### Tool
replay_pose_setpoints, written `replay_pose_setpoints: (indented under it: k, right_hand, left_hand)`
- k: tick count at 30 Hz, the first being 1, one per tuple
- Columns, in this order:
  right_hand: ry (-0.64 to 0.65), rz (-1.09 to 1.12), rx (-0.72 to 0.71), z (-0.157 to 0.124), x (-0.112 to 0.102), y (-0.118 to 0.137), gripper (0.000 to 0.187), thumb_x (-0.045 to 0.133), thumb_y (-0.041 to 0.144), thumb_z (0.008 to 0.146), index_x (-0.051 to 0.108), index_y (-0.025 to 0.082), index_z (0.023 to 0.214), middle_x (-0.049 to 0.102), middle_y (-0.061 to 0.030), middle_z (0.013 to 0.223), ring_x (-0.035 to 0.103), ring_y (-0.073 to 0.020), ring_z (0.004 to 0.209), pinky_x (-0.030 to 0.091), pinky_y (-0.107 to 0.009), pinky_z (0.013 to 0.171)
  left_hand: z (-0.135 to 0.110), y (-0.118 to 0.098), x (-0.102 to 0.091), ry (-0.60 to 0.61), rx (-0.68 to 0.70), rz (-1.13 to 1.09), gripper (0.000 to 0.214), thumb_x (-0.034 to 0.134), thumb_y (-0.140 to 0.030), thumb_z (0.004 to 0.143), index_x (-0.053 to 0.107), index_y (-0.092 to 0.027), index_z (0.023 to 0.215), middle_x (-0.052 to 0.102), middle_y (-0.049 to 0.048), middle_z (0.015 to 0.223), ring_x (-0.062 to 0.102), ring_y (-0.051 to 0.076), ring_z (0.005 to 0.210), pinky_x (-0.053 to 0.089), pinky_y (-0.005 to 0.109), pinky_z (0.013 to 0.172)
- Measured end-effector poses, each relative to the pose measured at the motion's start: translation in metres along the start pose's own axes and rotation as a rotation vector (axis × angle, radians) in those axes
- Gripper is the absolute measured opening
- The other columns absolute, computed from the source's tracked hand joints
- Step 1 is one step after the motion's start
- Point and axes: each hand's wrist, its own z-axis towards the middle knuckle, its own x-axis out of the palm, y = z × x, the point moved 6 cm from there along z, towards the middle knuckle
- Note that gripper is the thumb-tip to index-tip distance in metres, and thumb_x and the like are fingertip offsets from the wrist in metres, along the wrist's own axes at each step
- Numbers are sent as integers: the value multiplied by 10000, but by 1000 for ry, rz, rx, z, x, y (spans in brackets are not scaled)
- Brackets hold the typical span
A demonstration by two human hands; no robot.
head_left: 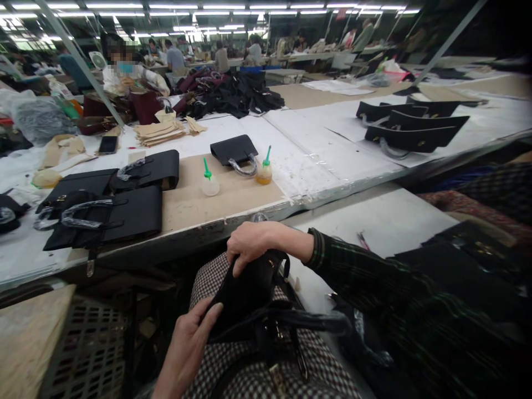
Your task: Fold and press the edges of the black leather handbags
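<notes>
A black handbag (249,291) with gold-coloured fittings lies across my lap on the checked cloth. Its near edge is pinched between the thumb and fingers of my left hand (193,327). Higher up, my right hand (251,244) grips the far edge of the same bag, fingers curled over it and thumb on the near side. A dark handle (307,321) stretches toward the right below my right forearm. The bag's underside is hidden, and its lower part is dark and hard to make out.
The long white worktable (299,147) runs across in front. Black bags (137,208) lie on its left, more bags (415,130) at right. Two glue bottles (210,184) with green nozzles stand near the edge. A plastic crate (89,343) is at lower left. A co-worker (133,75) sits opposite.
</notes>
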Motion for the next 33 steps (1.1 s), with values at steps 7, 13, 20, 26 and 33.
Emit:
replay_pose_setpoints:
  k: [7,13,20,26,33]
  right_hand:
    - [-9,-142,-22,6,11,20,377,546,539,887,753,239,982,752,-59,904,642,-193,731,298,-283,541]
    - [-55,-55,-132,13,23,24,348,515,544,911,725,299,1041,745,-22,928,636,-177,759,294,-275,546]
    - [-25,45,-167,15,29,41,339,477,458,955,727,231,924,728,-28,905,588,-151,730,296,-269,553]
    - [70,150,-93,4,36,34,294,528,428,921,728,214,923,692,-18,811,538,-142,650,319,-270,560]
    - [198,79,67,-22,38,31,242,613,368,848,708,203,997,688,-40,875,557,-168,697,338,-279,570]
  left_hand:
    - [0,-12,-2,-17,79,149,437,513,-495,926,677,-187,1190,744,38,965,655,205,841,483,230,717]
    - [1,-11,-2,-20,77,181,391,526,-482,917,727,-174,1051,694,24,776,587,170,681,432,210,600]
    - [0,-17,0,-29,124,274,331,525,-453,922,697,-183,837,566,-15,637,468,124,582,342,199,534]
    - [-7,-24,1,-28,224,363,328,559,-421,908,657,-181,708,527,-25,586,455,111,546,323,206,529]
    - [-10,-14,-4,25,187,205,251,596,-413,885,728,-201,904,724,16,814,638,184,750,449,229,669]
